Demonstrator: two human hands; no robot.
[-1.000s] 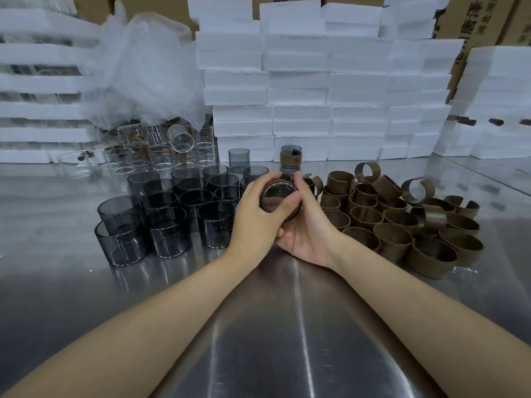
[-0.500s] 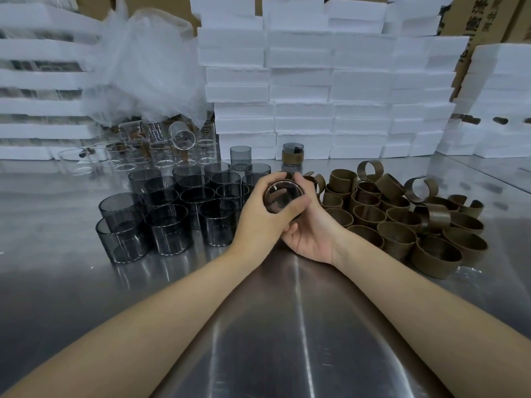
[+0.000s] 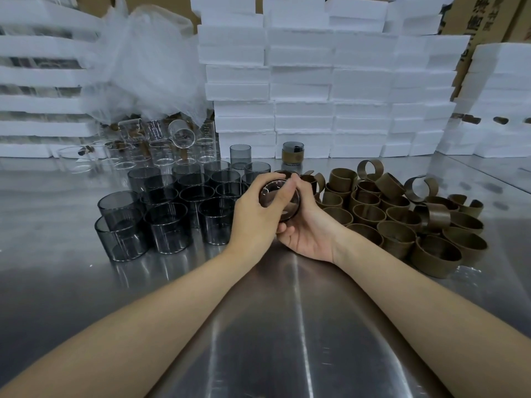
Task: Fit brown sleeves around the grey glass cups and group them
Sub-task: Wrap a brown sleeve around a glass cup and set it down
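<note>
Head: one cup (image 3: 287,207), two hands (image 3: 253,219) (image 3: 311,234).

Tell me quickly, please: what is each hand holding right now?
Left hand: grips the cup from the side.
Right hand: holds the same cup, fingers curled under it.

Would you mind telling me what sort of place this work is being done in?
Most likely a packing or assembly workshop: a steel worktable carries batches of grey glass cups and brown sleeves, white foam trays are stacked behind, and cardboard cartons stand at the back.
</note>
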